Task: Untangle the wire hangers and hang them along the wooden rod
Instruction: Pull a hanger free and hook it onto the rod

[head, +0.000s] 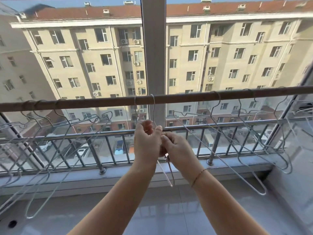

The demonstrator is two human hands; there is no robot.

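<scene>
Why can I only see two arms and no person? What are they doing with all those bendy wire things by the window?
The camera sits on the person's head and looks forward and down, so you see only their own arms, as if through their eyes. There is just this one picture and no robot.

The left hand and the right hand meet in the middle, each with a grip on thin wire. Those are wire hangers for clothes, and these ones look caught together. Their hooks go up over the wooden rod that runs across in front of the window.

More hangers on the left and hangers on the right already hang from the rod. Behind them is a metal railing, and through the glass a big building across the street.
</scene>
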